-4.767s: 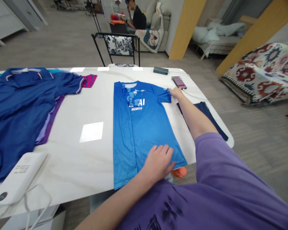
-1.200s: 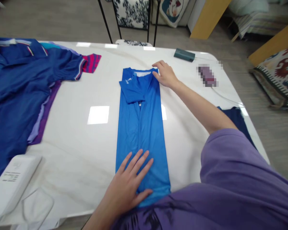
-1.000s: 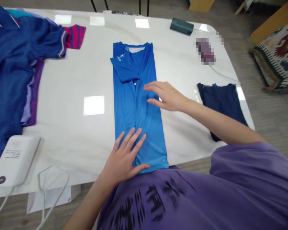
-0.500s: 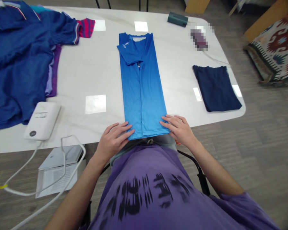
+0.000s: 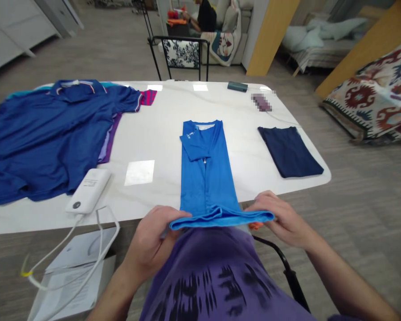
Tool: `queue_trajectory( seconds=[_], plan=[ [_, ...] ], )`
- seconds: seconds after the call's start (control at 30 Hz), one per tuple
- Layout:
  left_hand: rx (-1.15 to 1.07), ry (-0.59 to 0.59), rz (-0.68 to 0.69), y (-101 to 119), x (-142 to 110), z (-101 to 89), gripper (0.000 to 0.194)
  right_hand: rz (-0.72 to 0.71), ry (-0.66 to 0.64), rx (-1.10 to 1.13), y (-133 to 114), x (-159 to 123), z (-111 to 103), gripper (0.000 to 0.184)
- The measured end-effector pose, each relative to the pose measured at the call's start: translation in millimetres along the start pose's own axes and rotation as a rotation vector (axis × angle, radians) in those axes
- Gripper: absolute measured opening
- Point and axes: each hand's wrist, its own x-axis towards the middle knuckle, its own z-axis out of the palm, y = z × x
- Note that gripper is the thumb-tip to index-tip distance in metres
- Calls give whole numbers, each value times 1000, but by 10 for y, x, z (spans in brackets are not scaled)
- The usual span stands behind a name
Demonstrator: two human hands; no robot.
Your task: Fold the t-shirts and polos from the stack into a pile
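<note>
A bright blue jersey (image 5: 205,174), folded lengthwise into a narrow strip, lies on the white table (image 5: 160,147) in front of me. Its near hem is lifted off the table edge. My left hand (image 5: 152,243) pinches the hem's left corner and my right hand (image 5: 282,218) pinches its right corner, both raised toward my chest. The collar end rests flat farther up the table.
A pile of dark blue and purple shirts (image 5: 50,133) covers the table's left. A folded navy garment (image 5: 289,151) lies at the right. A white power bank (image 5: 88,191) with cables sits near the front edge. A phone (image 5: 261,101), a dark case (image 5: 238,86) and a chair (image 5: 180,55) are beyond.
Both hands went from lying on the jersey's near hem corners to gripping and lifting that hem off the table. My view has tilted up.
</note>
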Motion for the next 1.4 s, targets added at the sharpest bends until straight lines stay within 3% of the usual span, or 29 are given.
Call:
queue_trajectory(
  seconds=[0.1, 0.17, 0.27, 0.4, 0.47, 0.53, 0.67, 0.77, 0.9, 0.97, 1.07, 1.23, 1.3, 1.4],
  plan=[
    [66, 158, -119, -62, 695, -96, 15, 106, 158, -53, 101, 556, -296, 24],
    [74, 226, -165, -289, 1255, -121, 18, 168, 203, -66, 361, 1043, -491, 30],
    [74, 251, -222, -879, 2108, -105, 29, 206, 217, -52, 999, 1871, -727, 41],
    [202, 133, -370, -1900, 3006, 64, 32, 303, 153, -87, 2036, 2895, -786, 36],
    [330, 43, -480, -2350, 3258, 214, 33, 416, 113, -221, 2464, 3232, -694, 31],
    [463, -28, -572, -2672, 3368, 372, 47, 539, 96, -408, 2749, 3408, -567, 42],
    [590, -48, -652, -2941, 3363, 561, 74, 723, 83, -600, 2934, 3437, -392, 77],
    [595, -66, -681, -3012, 3393, 590, 78, 784, 43, -598, 2965, 3425, -384, 78],
    [407, -132, -688, -3095, 3518, 623, 50, 688, -33, -453, 3044, 3474, -403, 34],
    [293, -112, -672, -3079, 3544, 644, 35, 602, 31, -353, 3042, 3467, -387, 19],
    [212, -24, -618, -2923, 3496, 647, 27, 501, 210, -189, 2912, 3363, -350, 19],
    [-92, 237, -492, -2305, 3354, 527, 40, 329, 542, -17, 2377, 2964, -432, 26],
    [-198, 291, -414, -1911, 3322, 459, 48, 294, 613, 7, 2081, 2725, -559, 32],
    [-188, 303, -211, -1151, 3275, 393, 45, 318, 691, 3, 1574, 2252, -847, 45]
  ],
)
